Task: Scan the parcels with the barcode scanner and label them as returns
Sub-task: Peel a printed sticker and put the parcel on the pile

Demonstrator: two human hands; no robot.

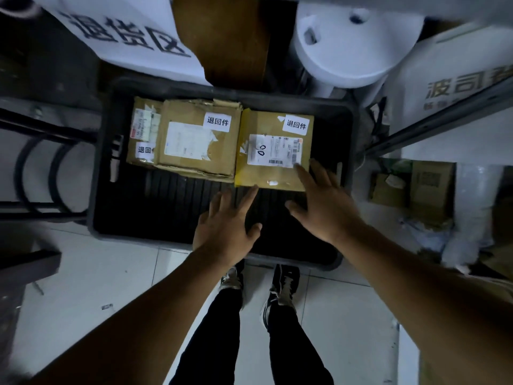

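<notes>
I see a big dark plastic crate (102, 173) on the floor w/ three brown cardboard parcels along its far wall. The largest, the middle box (200, 140), looks stiff, prob. light. The smaller right-hand yellowish box (273, 150) carries a white returns sticker (296, 124); best gripped by opposite side edges. My right hand (323, 202) is spread, fingertips at its near corner; my left hand (226, 227) is spread too, maybe touching its front edge, but it's too dim to be sure.

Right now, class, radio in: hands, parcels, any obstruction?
Left hand, right hand open, fingertips at right parcel. Three parcels in black tray, return stickers on. No scanner visible. Nothing blocking.
</notes>
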